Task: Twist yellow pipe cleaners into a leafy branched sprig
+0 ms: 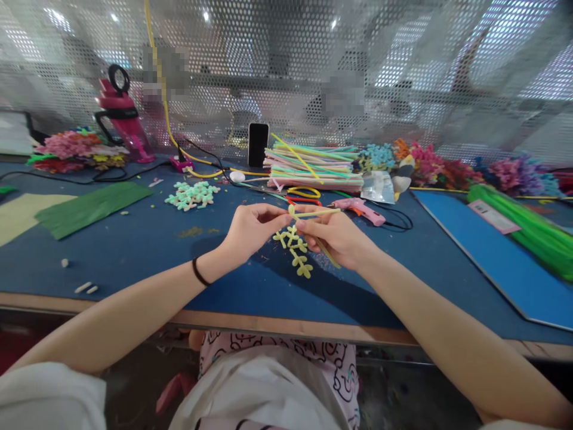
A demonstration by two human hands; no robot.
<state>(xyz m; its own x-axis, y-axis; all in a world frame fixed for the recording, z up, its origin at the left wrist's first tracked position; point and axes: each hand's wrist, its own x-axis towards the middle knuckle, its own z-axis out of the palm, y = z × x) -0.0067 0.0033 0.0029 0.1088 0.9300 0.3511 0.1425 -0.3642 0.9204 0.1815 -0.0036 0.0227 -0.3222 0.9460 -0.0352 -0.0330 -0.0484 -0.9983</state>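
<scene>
Both hands meet above the middle of the blue table. A pale yellow pipe cleaner (319,212), bent with a small loop at one end, is pinched between them. My left hand (256,230), with a black band on the wrist, has thumb and fingers closed at the loop. My right hand (335,234) grips the stem, and its two straight lengths stick out past the fingers. Just below lie several yellow pipe cleaner sprigs (299,254) with looped petals. Orange-red and yellow scissor handles (303,194) show right behind the hands.
Behind stand a pile of pastel pipe cleaners (313,164), a phone (258,144) and a pink glue gun (364,210). Mint pieces (192,195) and green sheets (92,208) lie left, near a pink bottle (128,122). Right are a blue board (496,257) and green pipe cleaners (528,230).
</scene>
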